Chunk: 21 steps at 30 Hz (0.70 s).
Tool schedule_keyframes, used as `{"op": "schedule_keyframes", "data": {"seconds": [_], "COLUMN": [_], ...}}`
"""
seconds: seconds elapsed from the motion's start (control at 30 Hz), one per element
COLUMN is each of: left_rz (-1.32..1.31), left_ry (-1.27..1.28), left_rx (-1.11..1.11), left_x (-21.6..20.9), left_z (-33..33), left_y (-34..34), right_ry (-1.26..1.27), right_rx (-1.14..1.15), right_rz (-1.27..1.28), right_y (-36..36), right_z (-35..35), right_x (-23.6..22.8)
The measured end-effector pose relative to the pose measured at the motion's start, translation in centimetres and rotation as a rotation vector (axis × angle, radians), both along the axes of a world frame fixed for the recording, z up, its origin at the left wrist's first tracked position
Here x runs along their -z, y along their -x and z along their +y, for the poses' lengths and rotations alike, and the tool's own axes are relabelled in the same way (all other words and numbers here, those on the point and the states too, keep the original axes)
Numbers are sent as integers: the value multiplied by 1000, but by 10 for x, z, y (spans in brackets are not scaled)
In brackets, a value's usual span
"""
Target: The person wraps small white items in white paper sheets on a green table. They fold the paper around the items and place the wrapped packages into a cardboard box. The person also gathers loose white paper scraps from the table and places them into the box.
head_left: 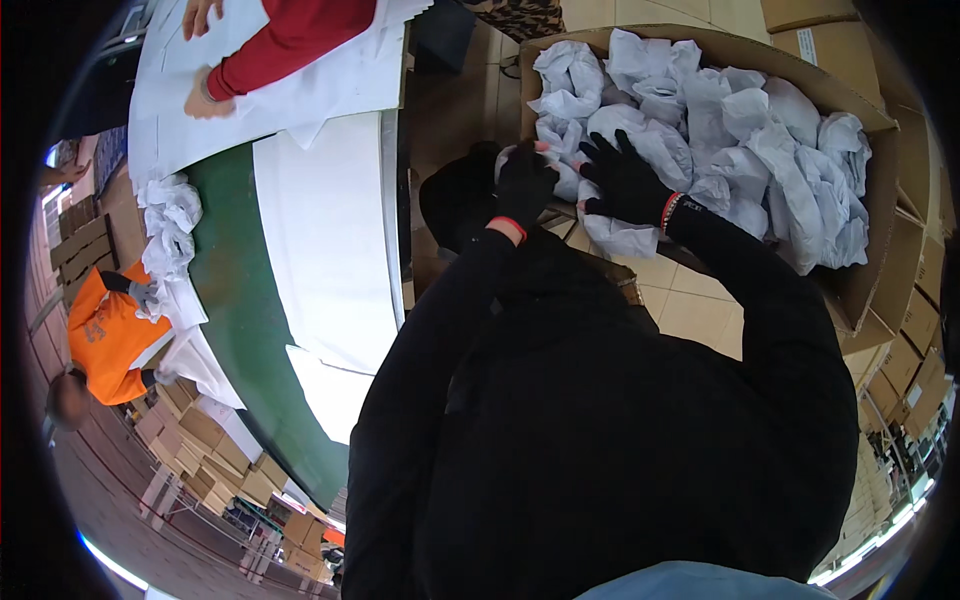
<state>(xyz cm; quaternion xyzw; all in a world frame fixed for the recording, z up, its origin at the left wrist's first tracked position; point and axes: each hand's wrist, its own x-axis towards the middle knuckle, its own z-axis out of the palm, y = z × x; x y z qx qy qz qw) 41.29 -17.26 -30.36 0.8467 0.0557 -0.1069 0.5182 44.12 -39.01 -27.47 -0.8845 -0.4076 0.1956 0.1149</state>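
A large open cardboard box at the upper right is heaped with crumpled white paper-wrapped bundles. My left hand, in a black glove with bare fingertips, is curled over a paper-wrapped bundle at the box's near left corner. What lies inside the paper is hidden. Just to its right, my right hand wears a similar black glove. Its fingers are spread over the wrapped bundles, and loose white paper hangs below it over the box's near side.
To the left runs a green-topped table with white paper sheets. A person in a red sleeve leans on its far end; another in orange handles white paper across it. Cardboard boxes stand at the right.
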Motion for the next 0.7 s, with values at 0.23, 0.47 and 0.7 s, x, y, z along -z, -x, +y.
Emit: {"op": "schedule_keyframes", "data": {"seconds": [0.23,0.47,0.7], "left_rz": [100,174,72], "left_ry": [-392,-398,-260], "left_rx": [95,265,261], "left_x": [-4,6,-7], "left_z": [37,37,33], "left_y": [17,10,22], "right_ry": [-25,72,112], "right_rx": [-28,-142,-2], "right_rz": [1,176,51], "right_y": [2,1,2], "right_z": [7,-5,-8], "right_x": [-16,-62,-76]}}
